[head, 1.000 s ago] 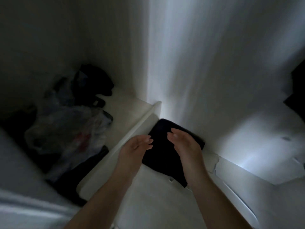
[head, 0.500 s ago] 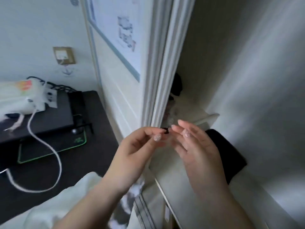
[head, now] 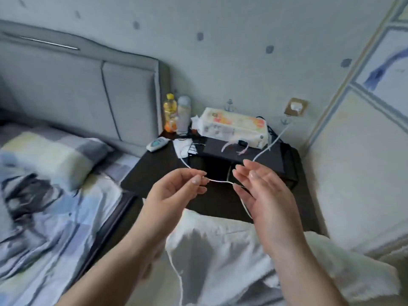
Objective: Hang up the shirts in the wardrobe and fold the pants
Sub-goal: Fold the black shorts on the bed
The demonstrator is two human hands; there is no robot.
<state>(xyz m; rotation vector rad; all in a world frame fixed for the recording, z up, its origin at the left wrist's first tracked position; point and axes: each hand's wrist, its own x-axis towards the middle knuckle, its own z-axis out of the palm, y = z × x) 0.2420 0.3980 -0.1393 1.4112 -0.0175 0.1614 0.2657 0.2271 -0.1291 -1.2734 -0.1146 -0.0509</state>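
Observation:
My left hand (head: 176,193) is raised over the dark nightstand (head: 220,202), fingers curled and thumb tip against the forefinger; I see nothing between them. Beside it, a short gap away, my right hand (head: 262,191) is held up with straight, relaxed fingers and holds nothing. White fabric with a hanging cord (head: 220,250) fills the bottom of the view under my forearms. The wardrobe's pale panelled door (head: 364,173) stands at the right edge. The wardrobe's inside and the folded dark garment are out of view.
A white cable (head: 220,181) runs from the wall socket (head: 295,107) across the nightstand, behind my fingertips. A tissue pack (head: 234,127), two bottles (head: 176,113) and a remote (head: 157,144) are there too. The bed with a pillow (head: 50,155) and patterned bedding (head: 44,217) lies left.
My view has swung left, out of the wardrobe to the nightstand and bed. Both hands came off the folded dark garment, met at the fingertips, then drew slightly apart.

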